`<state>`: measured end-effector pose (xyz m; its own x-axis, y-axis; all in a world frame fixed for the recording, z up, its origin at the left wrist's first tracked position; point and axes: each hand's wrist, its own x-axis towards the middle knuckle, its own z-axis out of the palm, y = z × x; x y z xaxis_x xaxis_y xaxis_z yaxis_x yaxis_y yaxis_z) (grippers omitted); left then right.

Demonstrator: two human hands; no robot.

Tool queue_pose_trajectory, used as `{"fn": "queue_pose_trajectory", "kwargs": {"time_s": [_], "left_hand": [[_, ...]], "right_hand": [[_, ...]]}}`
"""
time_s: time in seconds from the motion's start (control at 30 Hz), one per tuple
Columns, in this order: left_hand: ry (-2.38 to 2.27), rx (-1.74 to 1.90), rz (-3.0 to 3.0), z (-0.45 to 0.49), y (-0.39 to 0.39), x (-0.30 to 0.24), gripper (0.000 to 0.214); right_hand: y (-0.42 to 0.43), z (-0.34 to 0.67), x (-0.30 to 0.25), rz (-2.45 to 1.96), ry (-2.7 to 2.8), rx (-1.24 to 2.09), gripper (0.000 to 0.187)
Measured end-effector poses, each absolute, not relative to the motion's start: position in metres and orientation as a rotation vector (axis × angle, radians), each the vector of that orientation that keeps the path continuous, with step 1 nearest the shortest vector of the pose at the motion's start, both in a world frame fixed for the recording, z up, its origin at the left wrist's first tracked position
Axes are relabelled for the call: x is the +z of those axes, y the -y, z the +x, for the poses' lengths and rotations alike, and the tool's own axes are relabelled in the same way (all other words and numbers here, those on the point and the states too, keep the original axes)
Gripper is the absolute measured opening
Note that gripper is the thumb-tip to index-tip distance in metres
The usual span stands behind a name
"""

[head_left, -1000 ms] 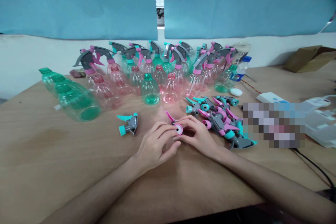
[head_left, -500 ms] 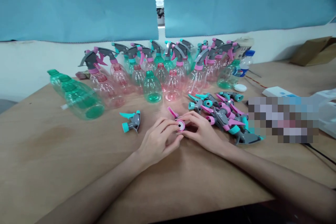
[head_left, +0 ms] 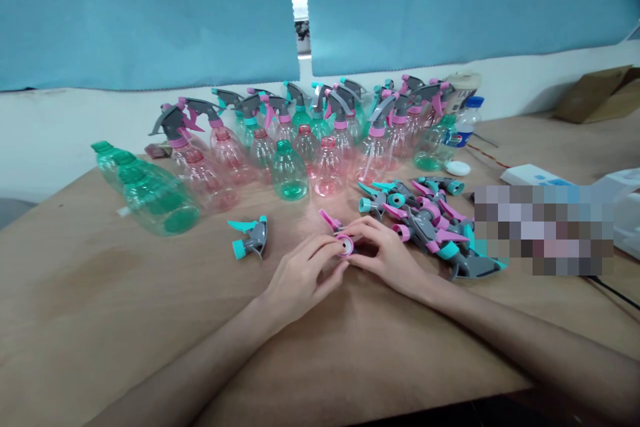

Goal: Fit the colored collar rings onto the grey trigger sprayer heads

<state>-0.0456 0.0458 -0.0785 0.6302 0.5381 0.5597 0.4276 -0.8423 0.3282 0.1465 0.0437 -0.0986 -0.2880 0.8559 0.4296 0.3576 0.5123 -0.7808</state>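
Note:
Low over the table, both hands meet at a grey and pink spray head [head_left: 345, 246], its round pink collar facing me with a white disc and a dark hole inside. My right hand [head_left: 385, 250] is closed around its body, most of which the fingers hide. At the collar's left edge, my left hand [head_left: 305, 273] has its fingertips closed on the rim. The pink trigger [head_left: 329, 219] points up and left beyond the fingers. A grey and teal spray head [head_left: 253, 238] lies alone to the left of my hands.
Loose spray heads [head_left: 425, 220] are piled right of my hands. Behind stand pink and green bottles, some with spray heads, including an open green bottle [head_left: 291, 173] and an open pink bottle [head_left: 328, 170]. More green bottles [head_left: 160, 203] are at left. A white lid [head_left: 457, 168] lies at right.
The view has shifted slightly. Both hands keep hold of the same spray head at nearly the same place, with the left fingertips still at its collar.

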Motion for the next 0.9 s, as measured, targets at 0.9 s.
{"fn": "queue_pose_trajectory", "kwargs": {"time_s": [0.9], "left_hand": [[-0.871, 0.860, 2.921, -0.0414, -0.0450, -0.0767, 0.019]], "right_hand": [[-0.0441, 0.1472, -0.0989, -1.024, 1.904, 0.638, 0.020]]}}
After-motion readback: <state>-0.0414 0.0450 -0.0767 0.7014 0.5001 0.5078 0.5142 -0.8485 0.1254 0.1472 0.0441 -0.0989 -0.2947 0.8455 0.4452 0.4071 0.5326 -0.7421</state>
